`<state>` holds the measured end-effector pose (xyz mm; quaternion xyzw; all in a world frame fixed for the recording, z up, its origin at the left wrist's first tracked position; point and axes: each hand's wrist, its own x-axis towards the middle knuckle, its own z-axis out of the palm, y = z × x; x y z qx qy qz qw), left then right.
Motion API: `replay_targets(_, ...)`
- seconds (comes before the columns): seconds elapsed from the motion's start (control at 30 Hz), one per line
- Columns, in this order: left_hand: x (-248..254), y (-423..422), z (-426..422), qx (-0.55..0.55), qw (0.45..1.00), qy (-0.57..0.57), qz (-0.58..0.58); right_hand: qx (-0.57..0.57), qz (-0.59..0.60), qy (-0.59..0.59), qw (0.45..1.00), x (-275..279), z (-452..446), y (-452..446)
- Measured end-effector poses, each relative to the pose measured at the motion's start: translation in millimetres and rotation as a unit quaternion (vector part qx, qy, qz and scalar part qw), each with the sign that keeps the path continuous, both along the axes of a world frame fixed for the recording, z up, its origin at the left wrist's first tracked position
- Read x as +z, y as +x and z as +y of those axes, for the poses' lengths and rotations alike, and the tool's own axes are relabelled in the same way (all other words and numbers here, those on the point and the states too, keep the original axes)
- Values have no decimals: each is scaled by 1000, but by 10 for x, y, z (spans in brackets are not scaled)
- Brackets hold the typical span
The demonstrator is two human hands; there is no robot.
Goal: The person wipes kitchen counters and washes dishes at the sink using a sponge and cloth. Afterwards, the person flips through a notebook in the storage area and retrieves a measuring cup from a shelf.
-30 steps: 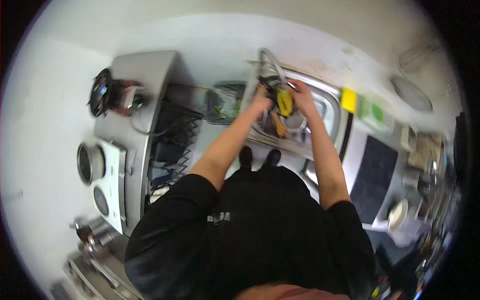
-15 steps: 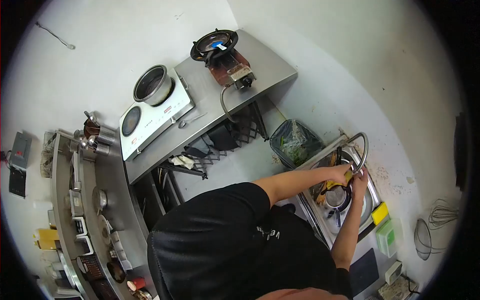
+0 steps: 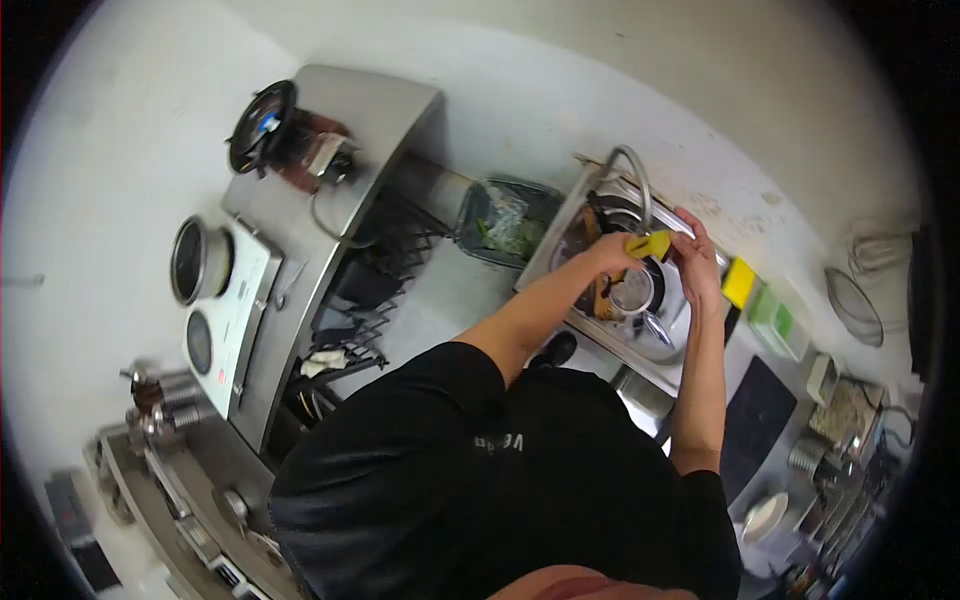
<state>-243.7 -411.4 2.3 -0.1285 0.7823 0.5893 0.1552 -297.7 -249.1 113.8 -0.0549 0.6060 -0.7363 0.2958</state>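
Observation:
Over the sink (image 3: pixel 655 372), my left hand (image 3: pixel 612 256) is closed on a yellow sponge (image 3: pixel 652 244). My right hand (image 3: pixel 697 262) is just right of the sponge, with its fingers curled in close to it. A small dark piece shows between the hands, but I cannot make out what it is. Below them in the sink lie a round strainer (image 3: pixel 632 293), a dark pan partly hidden by the hands, and metal utensils (image 3: pixel 657 330). The curved faucet (image 3: pixel 640 180) arches just above the hands.
A second yellow sponge (image 3: pixel 738 283) and a green-and-white container (image 3: pixel 775 320) stand on the sink's right side. A lined bin (image 3: pixel 508 222) stands left of the sink. Farther left, a steel table (image 3: pixel 375 105) bears a burner and a white hotplate (image 3: pixel 240 310) with a pot (image 3: pixel 200 260).
The view has turned, so the sink sits more central. The yellow sponge has come up, showing more plainly between my hands above the strainer. Both hands stay over the sink.

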Motion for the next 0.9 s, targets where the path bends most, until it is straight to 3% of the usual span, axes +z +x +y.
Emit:
replay_targets(0.07,-577,-189,76,5,1000,-14,15,-29,-8,-36,999,-24,237,-71)
replay_targets(0.13,-224,-197,43,38,982,-179,52,-188,-19,-53,980,-356,515,-231)
replay_targets(0.17,-35,-155,7,79,993,-68,58,-199,84,83,973,-1031,779,-343)
replay_targets(0.2,-62,-159,7,113,985,-64,113,-158,76,230,957,-1259,784,-321)
replay_targets(0.23,-281,-188,30,133,980,-36,142,-101,60,188,975,-1804,766,-252)
replay_targets(0.27,-153,-150,71,117,982,24,146,-78,15,281,957,-1748,490,-65)
replay_targets(0.3,-12,-79,119,103,980,83,149,-75,16,159,984,-2149,292,27)
replay_targets(0.33,-39,-28,199,102,981,86,144,-111,-82,-1,990,-2112,85,173)
replay_targets(0.37,-72,-5,257,121,974,143,130,-144,-174,-163,960,-2001,-136,278)
replay_targets(0.4,-100,3,264,139,963,197,118,-145,-177,-164,960,-1889,-268,339)
replay_targets(0.47,-264,51,176,163,960,210,93,-167,-253,-424,854,-1729,-422,429)
replay_targets(0.53,-618,198,19,191,952,229,67,-233,-261,-378,857,-1836,-475,319)
replay_targets(0.57,-896,312,-131,187,973,119,66,-295,-264,-331,856,-1898,-512,243)
replay_targets(0.6,-896,396,-224,180,982,7,64,-254,-273,-256,892,-1950,-496,168)
replay_targets(0.63,-899,436,-269,184,981,7,60,-252,-277,-253,892,-2001,-485,140)
replay_targets(0.67,-613,434,-279,209,950,220,-73,-183,-213,-209,937,-1999,-487,119)
replay_targets(0.7,-454,451,-297,221,858,420,-198,-110,-146,-163,970,-1982,-495,105)
replay_targets(0.73,-474,390,-327,200,800,515,-234,-54,-140,-116,982,-1943,-496,77)
replay_targets(0.77,-407,324,-266,200,796,521,-233,-52,-139,-109,983,-1808,-477,111)
replay_targets(0.83,-189,115,-39,288,730,589,-196,-54,-150,-80,984,-1459,-400,249)
replay_targets(0.87,-249,40,34,296,684,641,-183,-115,-134,-124,976,-1518,-374,303)
replay_targets(0.9,-392,-58,176,296,676,650,-181,-111,-132,-113,979,-1481,-350,338)
